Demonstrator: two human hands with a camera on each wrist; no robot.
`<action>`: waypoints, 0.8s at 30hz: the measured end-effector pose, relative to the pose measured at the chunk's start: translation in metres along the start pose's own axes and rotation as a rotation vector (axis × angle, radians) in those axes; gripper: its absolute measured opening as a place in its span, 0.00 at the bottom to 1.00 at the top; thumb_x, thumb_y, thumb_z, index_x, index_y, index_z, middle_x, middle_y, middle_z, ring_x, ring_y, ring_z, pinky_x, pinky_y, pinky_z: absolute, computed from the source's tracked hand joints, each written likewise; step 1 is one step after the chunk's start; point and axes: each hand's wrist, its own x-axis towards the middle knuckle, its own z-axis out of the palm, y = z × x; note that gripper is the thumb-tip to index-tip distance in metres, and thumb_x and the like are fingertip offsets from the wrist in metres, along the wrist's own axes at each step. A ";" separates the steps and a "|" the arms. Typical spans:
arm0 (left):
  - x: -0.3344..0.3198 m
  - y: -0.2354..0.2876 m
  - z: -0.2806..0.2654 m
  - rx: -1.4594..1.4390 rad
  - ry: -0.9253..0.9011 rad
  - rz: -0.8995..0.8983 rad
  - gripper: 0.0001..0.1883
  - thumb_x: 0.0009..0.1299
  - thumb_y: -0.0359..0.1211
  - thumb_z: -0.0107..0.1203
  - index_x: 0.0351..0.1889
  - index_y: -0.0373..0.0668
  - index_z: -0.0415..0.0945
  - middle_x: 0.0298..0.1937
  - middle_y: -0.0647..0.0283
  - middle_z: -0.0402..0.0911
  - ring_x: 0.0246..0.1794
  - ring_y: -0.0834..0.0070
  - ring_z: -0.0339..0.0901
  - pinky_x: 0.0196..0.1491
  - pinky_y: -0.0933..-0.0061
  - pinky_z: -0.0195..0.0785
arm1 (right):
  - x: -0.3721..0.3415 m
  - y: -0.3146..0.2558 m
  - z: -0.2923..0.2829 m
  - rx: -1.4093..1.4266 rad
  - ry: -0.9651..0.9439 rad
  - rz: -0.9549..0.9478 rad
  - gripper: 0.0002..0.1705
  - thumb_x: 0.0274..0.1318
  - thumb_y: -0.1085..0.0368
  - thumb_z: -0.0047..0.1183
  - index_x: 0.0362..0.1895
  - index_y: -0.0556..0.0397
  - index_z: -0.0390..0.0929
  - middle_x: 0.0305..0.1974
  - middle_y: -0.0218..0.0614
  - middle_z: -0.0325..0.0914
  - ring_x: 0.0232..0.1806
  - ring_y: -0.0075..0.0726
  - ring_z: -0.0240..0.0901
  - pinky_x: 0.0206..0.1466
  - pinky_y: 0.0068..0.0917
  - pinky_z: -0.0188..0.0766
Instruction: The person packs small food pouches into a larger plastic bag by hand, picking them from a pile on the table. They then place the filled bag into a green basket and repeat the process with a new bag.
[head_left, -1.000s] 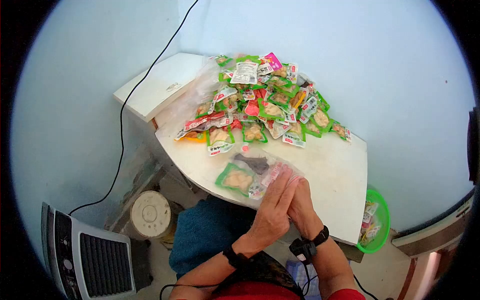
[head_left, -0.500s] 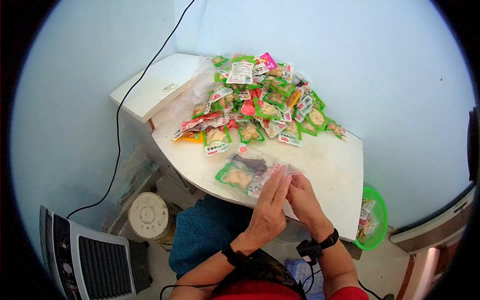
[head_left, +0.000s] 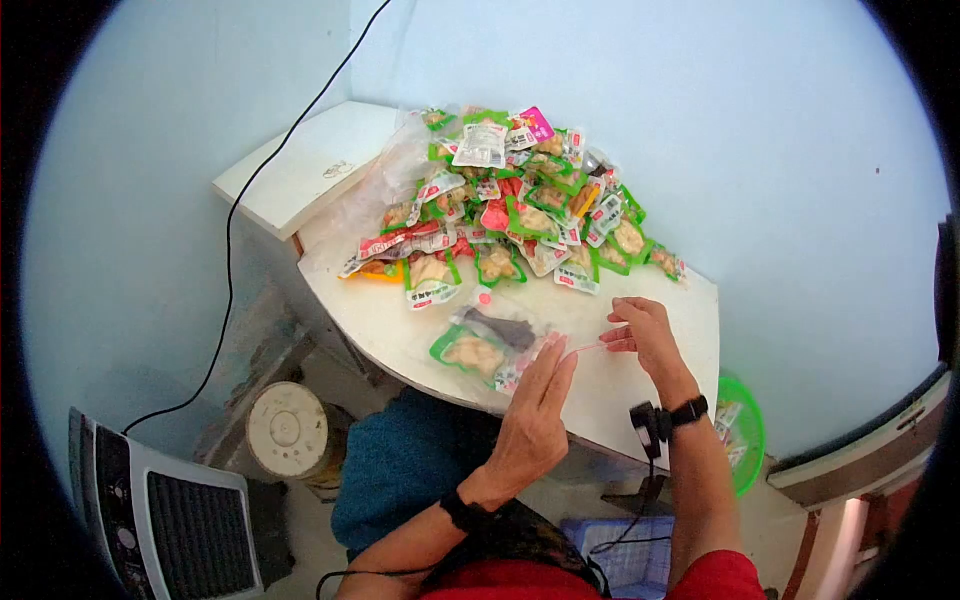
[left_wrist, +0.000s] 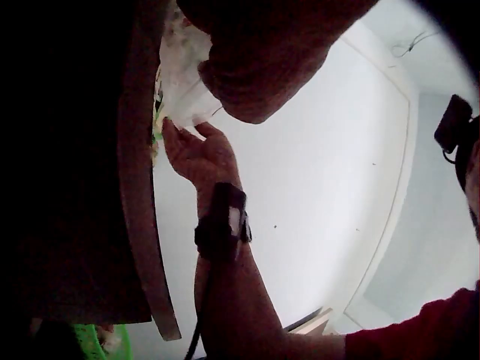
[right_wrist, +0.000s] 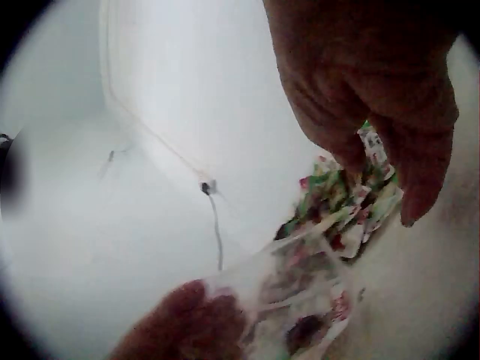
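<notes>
A clear plastic bag [head_left: 545, 345] lies near the table's front edge, holding a green-edged food packet [head_left: 470, 354] and a dark, long piece [head_left: 500, 326]. My left hand [head_left: 530, 425] pinches the bag's near right end, its fingers lying long over the plastic. In the right wrist view, the left fingers [right_wrist: 195, 319] are at the bag's edge. My right hand [head_left: 648, 340] is off to the right, thumb and fingers apart, close to the end of the bag's pinkish edge. No thing shows between the right fingers [right_wrist: 420, 191] in the right wrist view.
A large heap of food packets [head_left: 520, 215] covers the back of the white table [head_left: 640, 400]. A green basket [head_left: 757, 440] with packets stands below its right edge. At the left are a round-topped bucket [head_left: 285, 430], an air cooler [head_left: 190, 520] and a hanging black cable [head_left: 231, 225].
My right hand has moved right along the bag's edge, away from the left hand, and its fingers have spread. The left hand and bag have stayed almost in place.
</notes>
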 end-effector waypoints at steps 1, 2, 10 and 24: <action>0.001 0.002 -0.002 0.015 -0.006 -0.001 0.36 0.54 0.15 0.41 0.67 0.27 0.61 0.73 0.40 0.57 0.74 0.45 0.54 0.74 0.52 0.49 | 0.017 0.005 -0.001 -0.070 0.013 0.018 0.21 0.59 0.56 0.59 0.40 0.66 0.75 0.28 0.39 0.75 0.22 0.40 0.79 0.22 0.29 0.77; 0.001 0.003 -0.002 0.031 -0.011 -0.003 0.35 0.54 0.15 0.41 0.66 0.26 0.61 0.72 0.39 0.57 0.74 0.45 0.55 0.74 0.52 0.49 | 0.033 0.009 0.000 -0.139 0.025 0.035 0.21 0.58 0.56 0.60 0.38 0.66 0.75 0.27 0.39 0.74 0.21 0.40 0.78 0.21 0.30 0.76; -0.001 0.001 -0.001 0.053 -0.014 0.002 0.33 0.56 0.15 0.40 0.65 0.26 0.62 0.72 0.39 0.58 0.74 0.45 0.55 0.74 0.51 0.49 | 0.122 0.026 0.022 -0.474 0.162 -0.011 0.23 0.41 0.59 0.72 0.22 0.62 0.71 0.17 0.39 0.73 0.12 0.35 0.71 0.14 0.32 0.67; -0.003 0.005 -0.006 0.009 -0.019 -0.026 0.36 0.54 0.14 0.40 0.67 0.27 0.60 0.73 0.39 0.57 0.74 0.44 0.53 0.75 0.52 0.48 | 0.024 0.035 -0.061 0.160 0.215 -0.196 0.05 0.51 0.72 0.58 0.32 0.57 0.75 0.28 0.35 0.76 0.25 0.33 0.76 0.25 0.30 0.76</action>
